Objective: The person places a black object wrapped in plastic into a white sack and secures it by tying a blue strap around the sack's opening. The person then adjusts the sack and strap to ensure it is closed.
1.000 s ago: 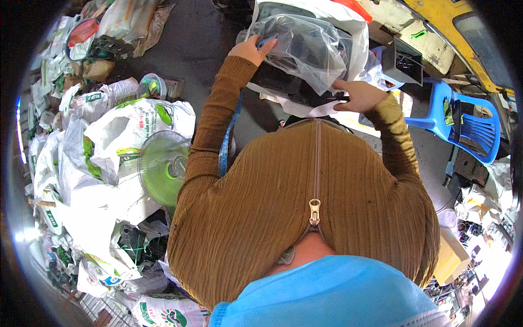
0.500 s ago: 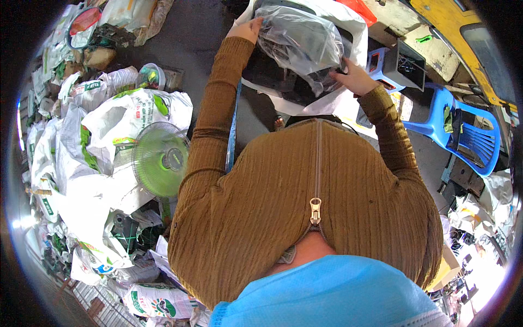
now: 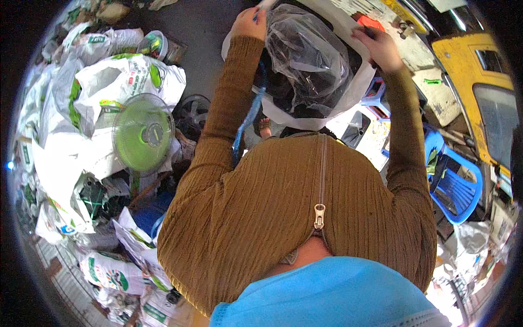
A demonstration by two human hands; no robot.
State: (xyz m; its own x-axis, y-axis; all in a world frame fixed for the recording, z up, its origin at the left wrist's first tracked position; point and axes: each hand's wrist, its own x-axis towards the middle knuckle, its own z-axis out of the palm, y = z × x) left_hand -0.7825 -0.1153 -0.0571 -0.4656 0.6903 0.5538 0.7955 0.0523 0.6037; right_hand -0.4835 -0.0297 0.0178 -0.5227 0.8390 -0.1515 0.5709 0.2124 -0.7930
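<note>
In front of me stands a wide white sack with its mouth open. A crumpled clear plastic bag lies inside it, over dark contents I cannot make out. At the sack's far left rim my left hand is closed on its edge; a bit of blue shows between the fingers. My right hand reaches to the right rim, fingers pinched on the sack's edge. Below my left forearm hangs a blue strap.
On the left, a green fan stands among piled white sacks. Rightward are a blue plastic chair, a small blue stool and a yellow metal frame. A red bag lies beyond the sack.
Both hands have gone from the clear plastic to the white sack's rim, the right one moving farther out. The clear plastic now sits lower in the sack. The whole view has shifted.
</note>
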